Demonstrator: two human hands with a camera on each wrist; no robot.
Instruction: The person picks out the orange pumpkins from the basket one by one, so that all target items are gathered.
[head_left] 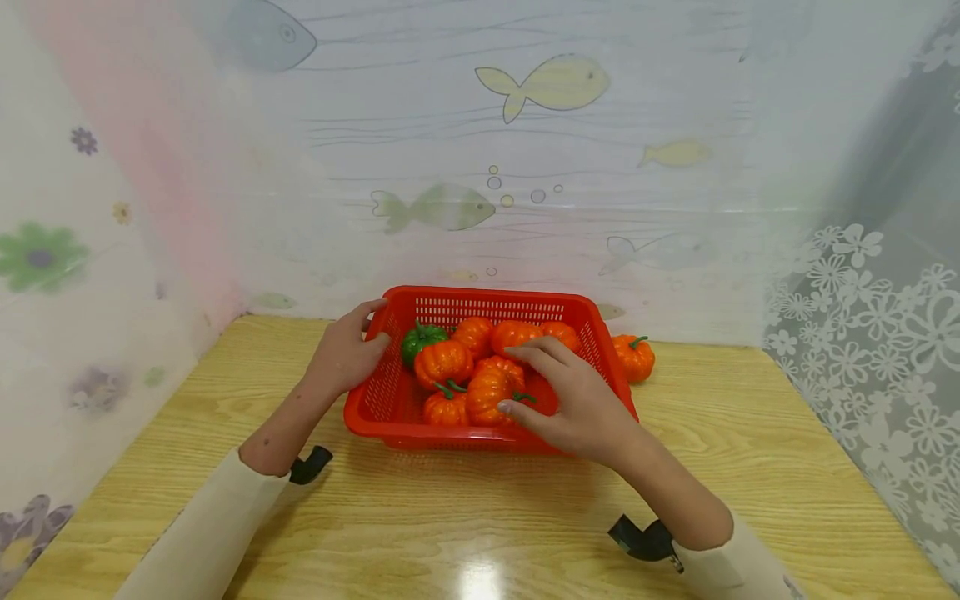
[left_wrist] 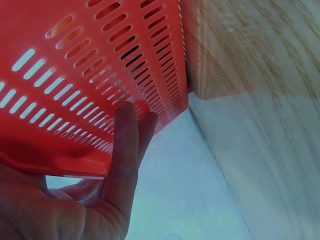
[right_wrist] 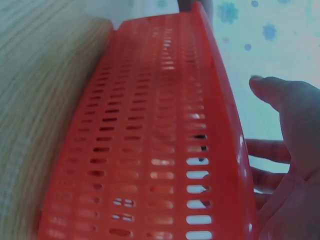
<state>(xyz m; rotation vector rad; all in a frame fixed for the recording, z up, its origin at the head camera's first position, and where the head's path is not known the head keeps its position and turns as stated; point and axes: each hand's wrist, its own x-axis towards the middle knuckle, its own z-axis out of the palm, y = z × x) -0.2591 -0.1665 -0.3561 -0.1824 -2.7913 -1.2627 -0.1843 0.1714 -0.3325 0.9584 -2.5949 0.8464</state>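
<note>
A red plastic basket (head_left: 495, 439) holds several small orange pumpkins (head_left: 444, 364) with green stems and one green pumpkin-like piece (head_left: 422, 340). At the basket's left rim my left hand (head_left: 347, 350) grips the edge; the left wrist view shows its fingers (left_wrist: 126, 150) against the slotted outer wall. Over the front right part of the basket, my right hand (head_left: 573, 400) is spread, thumb and fingers apart, beside a ribbed orange pumpkin (head_left: 487, 395). The right wrist view shows the right hand (right_wrist: 295, 165) above the rim; whether its fingertips touch the pumpkin, I cannot tell.
Another orange pumpkin (head_left: 634, 358) lies on the wooden table (head_left: 465, 508), just outside the basket's right side. Behind the table hangs a pale sheet (head_left: 450, 150) printed with fish. Black wrist straps (head_left: 643, 539) show on both sleeves.
</note>
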